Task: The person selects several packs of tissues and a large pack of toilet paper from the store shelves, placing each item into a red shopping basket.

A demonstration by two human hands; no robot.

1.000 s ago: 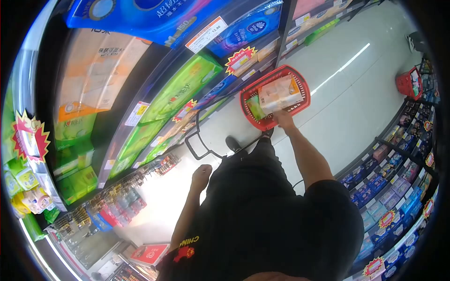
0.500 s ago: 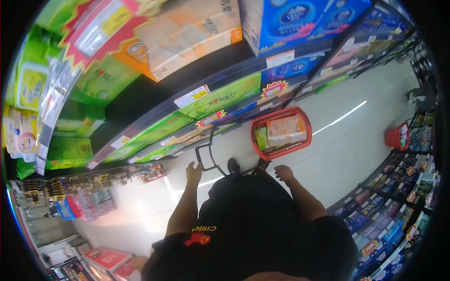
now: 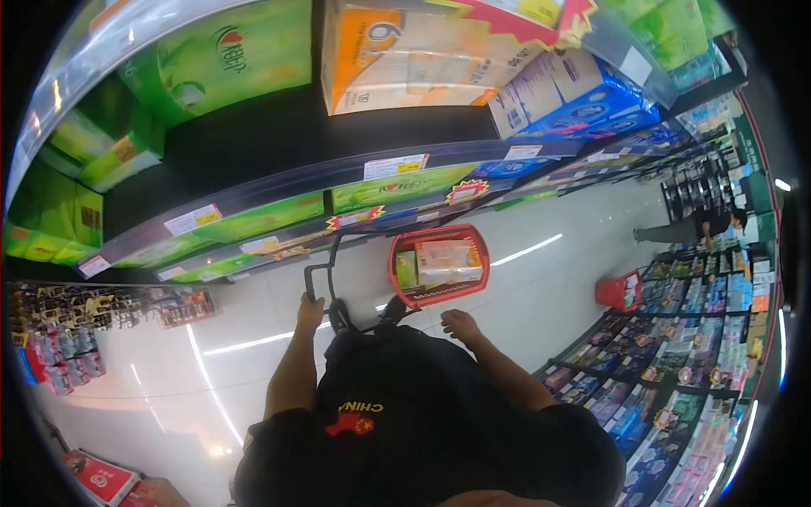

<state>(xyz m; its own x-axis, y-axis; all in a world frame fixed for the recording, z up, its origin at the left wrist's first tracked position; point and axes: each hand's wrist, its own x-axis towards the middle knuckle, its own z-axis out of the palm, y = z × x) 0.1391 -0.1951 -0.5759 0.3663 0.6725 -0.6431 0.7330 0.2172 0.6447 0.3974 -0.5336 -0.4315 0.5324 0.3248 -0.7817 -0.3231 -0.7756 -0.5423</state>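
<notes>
My left hand (image 3: 310, 311) is closed round the lower end of a black handle frame (image 3: 307, 279), which stands left of a red shopping basket (image 3: 483, 262). Inside the basket lie a green pack (image 3: 405, 269) and a white and orange pack (image 3: 449, 261). My right hand (image 3: 459, 325) hangs just below the basket's right part, fingers loosely bent and not pressed together, and nothing shows in it. It does not touch the basket.
Shelves (image 3: 279, 173) with green, orange and blue tissue packs run across the top. More stocked shelves (image 3: 676, 363) stand at the right. A second red basket (image 3: 619, 291) and a person in dark clothing (image 3: 714, 226) are farther along the aisle. Snack racks (image 3: 110, 308) hang at the left.
The view has turned and shifted, so the basket and both hands appear farther left. My left hand has closed on the black handle frame. The person at the right shows more fully.
</notes>
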